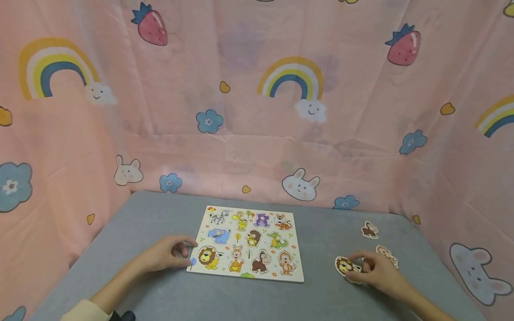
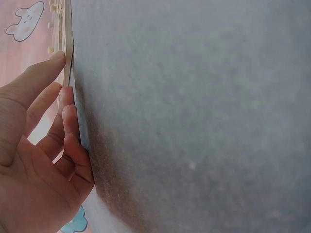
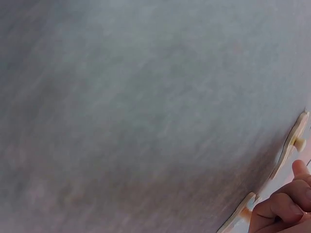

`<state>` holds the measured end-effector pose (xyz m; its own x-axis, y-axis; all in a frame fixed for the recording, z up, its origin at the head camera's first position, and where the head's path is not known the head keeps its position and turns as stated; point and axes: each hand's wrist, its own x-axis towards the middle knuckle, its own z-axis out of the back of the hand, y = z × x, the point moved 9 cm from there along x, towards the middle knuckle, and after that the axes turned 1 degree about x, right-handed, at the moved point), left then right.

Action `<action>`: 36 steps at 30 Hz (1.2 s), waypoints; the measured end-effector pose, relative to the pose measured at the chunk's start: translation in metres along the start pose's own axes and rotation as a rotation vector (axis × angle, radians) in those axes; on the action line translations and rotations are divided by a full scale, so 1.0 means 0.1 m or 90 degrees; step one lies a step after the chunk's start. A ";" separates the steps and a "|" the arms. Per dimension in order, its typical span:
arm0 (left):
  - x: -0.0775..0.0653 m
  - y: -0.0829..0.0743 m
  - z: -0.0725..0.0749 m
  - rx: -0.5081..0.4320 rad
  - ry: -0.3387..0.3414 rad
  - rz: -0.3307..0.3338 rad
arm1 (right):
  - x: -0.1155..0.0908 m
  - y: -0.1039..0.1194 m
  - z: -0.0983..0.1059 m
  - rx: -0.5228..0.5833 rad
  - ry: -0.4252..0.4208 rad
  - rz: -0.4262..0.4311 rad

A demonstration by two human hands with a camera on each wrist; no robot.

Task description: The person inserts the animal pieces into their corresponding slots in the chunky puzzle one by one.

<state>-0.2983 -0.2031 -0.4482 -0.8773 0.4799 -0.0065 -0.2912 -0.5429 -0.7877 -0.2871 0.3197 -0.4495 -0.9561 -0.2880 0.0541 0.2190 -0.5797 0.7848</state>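
My left hand (image 1: 168, 254) is at the left edge of a light wooden animal puzzle board (image 1: 249, 274). Its thumb and forefinger touch that edge in a loose curve. From the left wrist view, the left thumb (image 2: 41, 73) rests against the board's side (image 2: 68, 39), with the other fingers loosely bent below. To the right of the board, my right hand (image 1: 379, 272) pinches a lion puzzle piece (image 1: 344, 265) between forefinger and thumb, low over the table. Only part of the right hand (image 3: 284, 204) shows in the right wrist view.
A brown animal piece (image 1: 370, 230) lies beyond the right hand, and a monkey piece (image 1: 387, 255) lies partly behind it. Two knobbed pieces appear side-on in the right wrist view. The grey table (image 1: 160, 214) meets a pink patterned cloth (image 1: 241, 156) behind and at both sides.
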 end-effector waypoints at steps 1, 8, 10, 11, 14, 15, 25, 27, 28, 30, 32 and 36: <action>0.00 0.00 0.00 0.000 0.000 -0.001 | 0.01 0.01 0.00 -0.005 0.000 0.003; 0.00 -0.01 0.00 0.000 0.002 -0.003 | 0.03 0.08 -0.03 -0.041 -0.013 0.051; 0.00 -0.01 0.00 0.001 0.002 -0.002 | 0.04 0.07 -0.03 -0.045 -0.021 0.050; 0.00 -0.01 -0.01 0.000 0.002 -0.001 | 0.03 0.07 -0.03 -0.048 -0.025 0.047; 0.00 -0.01 -0.01 -0.003 0.003 -0.001 | 0.03 0.06 -0.02 -0.058 -0.031 0.039; 0.00 -0.01 -0.02 -0.006 0.004 -0.001 | 0.02 0.06 -0.02 -0.062 -0.035 0.035; 0.00 -0.01 -0.02 -0.013 -0.004 0.002 | 0.02 0.11 0.05 -0.067 -0.071 0.030; 0.00 -0.01 -0.02 -0.016 -0.004 0.004 | 0.04 0.14 0.05 -0.074 -0.074 0.030; -0.01 -0.01 -0.02 -0.017 -0.005 0.005 | 0.05 0.15 0.05 -0.077 -0.074 0.031; -0.01 -0.02 -0.03 -0.022 -0.004 0.003 | 0.07 0.20 0.06 -0.077 -0.077 0.037; -0.01 -0.02 -0.03 -0.021 -0.005 0.001 | 0.10 0.24 0.06 -0.064 -0.077 0.048; -0.02 -0.02 -0.02 -0.020 -0.008 -0.007 | 0.16 0.35 0.05 -0.039 -0.075 0.071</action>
<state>-0.2952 -0.2012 -0.4480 -0.8785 0.4777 0.0100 -0.2896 -0.5156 -0.8064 -0.2963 0.2990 -0.4181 -0.9407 -0.2634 0.2140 0.3331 -0.5962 0.7305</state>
